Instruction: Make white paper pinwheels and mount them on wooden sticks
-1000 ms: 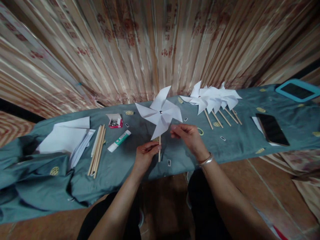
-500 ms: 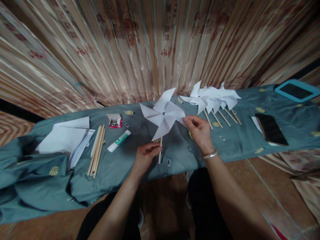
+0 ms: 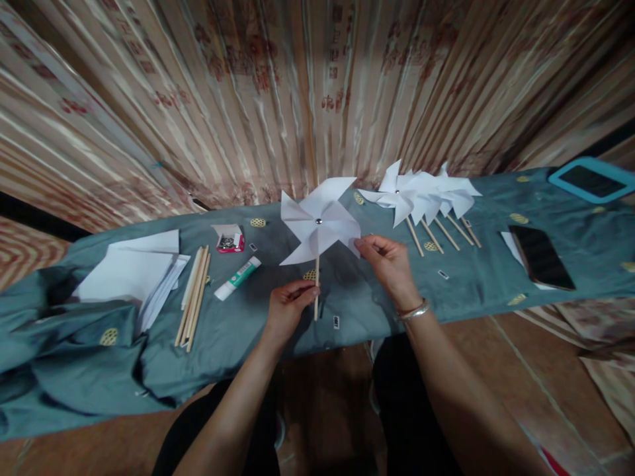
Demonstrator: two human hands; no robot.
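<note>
A white paper pinwheel with a silver pin at its centre stands upright over the table on a thin wooden stick. My left hand pinches that stick low down, below the paper blades. At the pinwheel's right edge, my right hand, with a silver bracelet at the wrist, has thumb and finger closed on a blade tip. Several finished pinwheels lie overlapping in a row beyond my right hand, their sticks pointing toward me.
On the green tablecloth lie white paper sheets, several wooden sticks, a glue stick and a small red box of metal pins. To the right are a dark phone and a blue-framed tablet. A curtain hangs behind.
The pinwheel's blades have turned on the pin and its head has shifted slightly left. My right hand has moved a little left and down; my left hand still grips the stick.
</note>
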